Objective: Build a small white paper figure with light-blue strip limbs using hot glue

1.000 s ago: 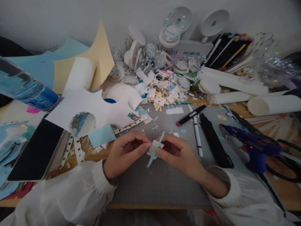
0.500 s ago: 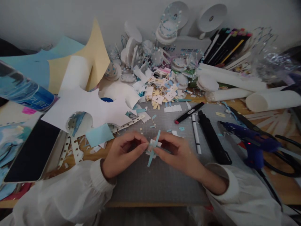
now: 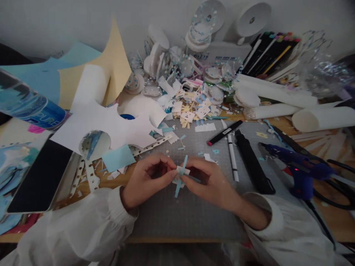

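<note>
Head view, step in hand: apparently setting a blue paper strip (image 3: pixel 181 172) across a small white paper piece (image 3: pixel 187 171)
Left hand (image 3: pixel 149 181): thumb and forefinger pinching the white piece's left edge
Right hand (image 3: pixel 212 181): thumb and forefinger pinching the piece and strip from the right
Paper piece, location: between both hands, above the grey mat (image 3: pixel 188 218) on the desk (image 3: pixel 340 227)
Next move, judged: calls for a light, steady pinch, the strip kept aligned
Changed since one second ago: strip stands steeper; another blue end shows under the right fingers
</note>
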